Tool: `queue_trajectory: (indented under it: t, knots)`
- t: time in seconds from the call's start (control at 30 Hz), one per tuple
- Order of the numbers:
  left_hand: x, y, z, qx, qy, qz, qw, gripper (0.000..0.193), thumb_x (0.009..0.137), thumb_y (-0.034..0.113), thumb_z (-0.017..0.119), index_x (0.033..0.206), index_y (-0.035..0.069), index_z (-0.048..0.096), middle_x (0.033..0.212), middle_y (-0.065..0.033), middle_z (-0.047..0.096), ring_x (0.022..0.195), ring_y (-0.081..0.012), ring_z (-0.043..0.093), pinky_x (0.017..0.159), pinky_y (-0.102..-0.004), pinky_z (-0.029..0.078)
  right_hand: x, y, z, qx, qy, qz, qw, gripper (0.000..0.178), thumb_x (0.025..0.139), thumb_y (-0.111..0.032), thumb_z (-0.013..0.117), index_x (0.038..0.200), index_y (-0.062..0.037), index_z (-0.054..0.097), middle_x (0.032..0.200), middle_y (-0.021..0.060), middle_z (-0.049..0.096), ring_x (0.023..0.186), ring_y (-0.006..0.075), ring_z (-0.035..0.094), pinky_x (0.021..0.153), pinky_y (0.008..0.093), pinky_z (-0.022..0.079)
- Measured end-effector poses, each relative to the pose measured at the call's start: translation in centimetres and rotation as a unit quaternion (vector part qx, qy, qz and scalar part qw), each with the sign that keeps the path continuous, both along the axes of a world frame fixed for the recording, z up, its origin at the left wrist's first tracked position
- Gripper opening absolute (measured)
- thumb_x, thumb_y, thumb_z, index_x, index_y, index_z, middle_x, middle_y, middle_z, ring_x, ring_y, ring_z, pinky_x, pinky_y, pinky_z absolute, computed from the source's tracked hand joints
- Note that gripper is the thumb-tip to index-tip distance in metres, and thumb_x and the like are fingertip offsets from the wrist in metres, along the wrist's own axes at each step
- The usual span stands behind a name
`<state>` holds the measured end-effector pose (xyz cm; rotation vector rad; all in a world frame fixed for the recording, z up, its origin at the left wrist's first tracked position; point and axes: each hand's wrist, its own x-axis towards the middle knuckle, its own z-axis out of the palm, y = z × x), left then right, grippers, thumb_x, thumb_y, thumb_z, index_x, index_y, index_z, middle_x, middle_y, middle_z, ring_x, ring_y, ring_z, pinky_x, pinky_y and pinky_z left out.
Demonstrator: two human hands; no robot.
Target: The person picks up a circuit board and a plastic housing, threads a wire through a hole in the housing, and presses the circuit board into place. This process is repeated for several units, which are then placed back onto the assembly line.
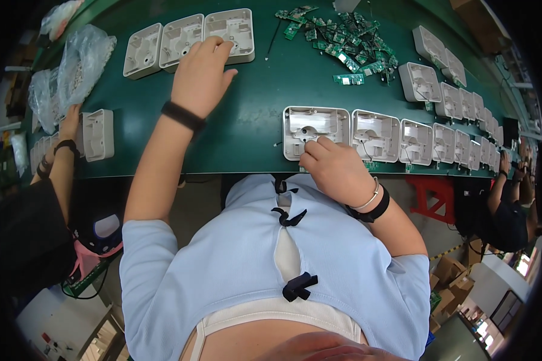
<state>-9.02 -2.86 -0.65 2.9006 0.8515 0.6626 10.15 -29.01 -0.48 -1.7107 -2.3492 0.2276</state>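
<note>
My left hand [202, 75] reaches to three open white plastic housings in a row. Its fingers bend over the near side of the right-hand housing [241, 27], beside the middle housing [182, 33], with the thumb apart from them. My right hand [338, 170] is closed at the near wall of another white plastic housing [325, 122], the first of a long row near the table edge. Its fingertips curl over that wall, and what lies beneath them is partly hidden. A small green circuit board [303, 169] shows just below the fingers.
A loose heap of green circuit boards [349, 45] lies at the far middle. More housings [419, 82] line the right side, several with boards hanging on wires. Clear plastic bags [87, 57] and a co-worker's hand [70, 123] are at left. A red stool [430, 195] stands below the edge.
</note>
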Motion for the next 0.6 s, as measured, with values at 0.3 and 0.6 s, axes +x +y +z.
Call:
queue_trajectory:
  t: [0.3,0.6]
  knots:
    - [-1.0,1.0,-2.0,0.015,0.008,-0.009,1.0,0.016,0.085,0.007,0.07,0.1,0.008,0.074,0.099,-0.0077,0.068,0.095,-0.0307,0.065,0.084,-0.0431,0.054,1.8,5.2,6.5,-0.025,0.099,-0.041,0.994,0.015,0.094,-0.016,0.067,0.101,-0.0037,0.07,0.096,0.0136,0.069,0.09,0.0367,0.067,0.074,0.046,0.055]
    - [-9.1,-9.3,1.2,-0.053,0.012,-0.017,0.998,0.015,0.083,0.007,0.069,0.097,0.009,0.074,0.099,-0.0051,0.069,0.088,-0.0288,0.063,0.077,-0.0416,0.051,4.2,24.0,0.8,-0.176,0.047,-0.213,0.96,0.042,0.091,-0.037,0.073,0.083,0.0036,0.073,0.077,0.0162,0.075,0.076,0.0334,0.074,0.075,0.043,0.059]
